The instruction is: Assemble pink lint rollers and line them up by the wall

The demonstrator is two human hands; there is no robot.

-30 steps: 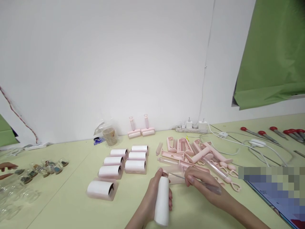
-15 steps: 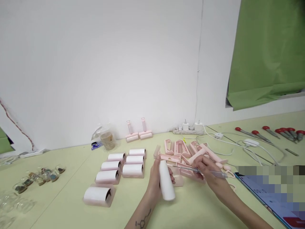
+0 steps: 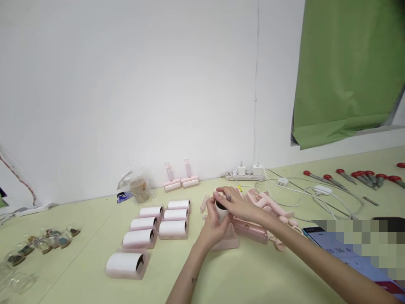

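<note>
My left hand [image 3: 212, 228] is wrapped round a white sticky-paper roll [image 3: 222, 214], tilted so its dark open core faces up. My right hand [image 3: 236, 203] is over the top of that roll, its fingertips at the rim. From its grip sticks up the end of a screwdriver [image 3: 228, 197]; the rest of the tool is hidden by the hand and roll. Just below the hands lies a translucent pink cover [image 3: 226, 242]. Pink lint roller frame parts [image 3: 251, 230] lie behind and to the right of my right hand.
Several white rolls in pink covers [image 3: 139, 238] stand in rows at left. Two pink lint rollers [image 3: 190, 181] lean by the wall, near a tape roll [image 3: 139, 190]. A power strip [image 3: 243, 175], cables, red-handled tools [image 3: 343, 173] and a phone [image 3: 335, 249] are at right; small glass domes [image 3: 44, 245] far left.
The roll has tipped up so its open end shows. My right hand has moved left, bringing the screwdriver from beside the roll to its open end. The view has shifted slightly right.
</note>
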